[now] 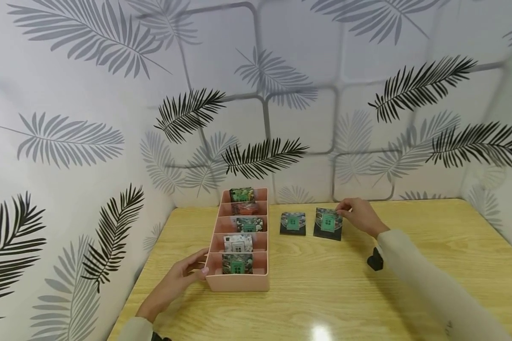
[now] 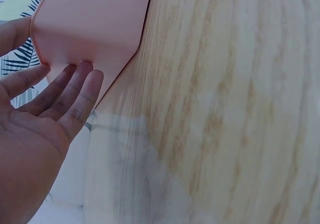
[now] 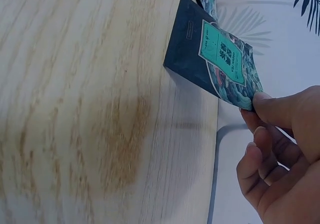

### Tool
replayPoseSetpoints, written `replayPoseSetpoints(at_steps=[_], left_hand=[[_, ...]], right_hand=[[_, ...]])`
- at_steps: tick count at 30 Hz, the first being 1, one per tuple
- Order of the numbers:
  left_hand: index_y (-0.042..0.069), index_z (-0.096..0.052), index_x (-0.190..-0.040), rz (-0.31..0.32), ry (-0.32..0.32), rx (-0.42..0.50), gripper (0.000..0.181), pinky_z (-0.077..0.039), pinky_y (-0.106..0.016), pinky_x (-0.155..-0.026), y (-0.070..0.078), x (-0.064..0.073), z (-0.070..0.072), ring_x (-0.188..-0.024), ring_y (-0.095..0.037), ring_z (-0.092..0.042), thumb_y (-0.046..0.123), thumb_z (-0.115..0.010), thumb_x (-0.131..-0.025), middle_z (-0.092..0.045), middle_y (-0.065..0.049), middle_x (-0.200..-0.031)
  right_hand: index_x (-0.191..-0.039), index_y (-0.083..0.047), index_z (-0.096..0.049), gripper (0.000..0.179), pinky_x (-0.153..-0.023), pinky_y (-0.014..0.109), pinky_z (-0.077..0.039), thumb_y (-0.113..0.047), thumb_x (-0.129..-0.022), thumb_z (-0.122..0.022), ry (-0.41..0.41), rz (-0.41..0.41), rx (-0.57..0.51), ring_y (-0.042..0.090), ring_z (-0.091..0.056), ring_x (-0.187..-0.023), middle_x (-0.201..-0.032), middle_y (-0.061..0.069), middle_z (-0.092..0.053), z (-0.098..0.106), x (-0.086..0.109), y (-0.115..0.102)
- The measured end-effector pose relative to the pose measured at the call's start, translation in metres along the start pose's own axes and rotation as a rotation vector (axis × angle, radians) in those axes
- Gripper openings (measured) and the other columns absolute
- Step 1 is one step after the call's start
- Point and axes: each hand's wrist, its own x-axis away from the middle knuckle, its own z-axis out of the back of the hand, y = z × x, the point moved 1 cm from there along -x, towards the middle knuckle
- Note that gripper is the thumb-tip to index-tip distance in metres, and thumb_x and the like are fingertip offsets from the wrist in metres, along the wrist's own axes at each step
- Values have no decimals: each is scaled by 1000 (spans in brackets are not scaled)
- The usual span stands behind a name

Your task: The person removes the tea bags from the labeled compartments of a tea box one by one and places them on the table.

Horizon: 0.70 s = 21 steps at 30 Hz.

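Observation:
My right hand [image 1: 364, 217] pinches a dark tea bag packet [image 3: 205, 49] with a green label by one corner, between thumb and fingers. The packet leans tilted over the table, its lower end close to the wood. A similar tea bag packet [image 1: 293, 223] lies just left of it. At the left, my left hand [image 1: 181, 279] touches the near left side of a pink divided box [image 1: 239, 283]. In the left wrist view, its outstretched fingers [image 2: 75, 102] rest against the box's wall. Several tea bag packets stand in the box's compartments, including a green-labelled one [image 1: 237, 264] in the nearest.
The yellow wood-grain table [image 1: 315, 284] meets a wall [image 1: 298, 118] printed with leaves and grey lines right behind the packets. The box's far end stands close to that wall. A small black piece [image 1: 375, 260] shows under the right sleeve.

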Motion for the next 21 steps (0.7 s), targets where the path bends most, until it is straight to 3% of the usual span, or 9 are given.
replayPoseSetpoints(at_steps=[10,21], left_hand=[[22,-34,-149,-3,-2,-13,56,-49,-43,-92,1,-2,1,-123,-34,-46,28,-55,-98,-45,-12,-140],[24,-35,-149,18,12,-11,56,-50,-42,-91,1,0,-1,-121,-31,-49,28,-56,-98,-46,-10,-138]], right_hand=[[-94,-4,-70,9,-69,42,-49,-8,-92,-62,21,-25,85,23,-61,-77,-88,8,-67,-7,-9,-3],[-96,-4,-70,10,-73,45,-50,-10,-93,-62,-24,-107,104,28,-62,-83,-95,14,-68,-11,-14,4]])
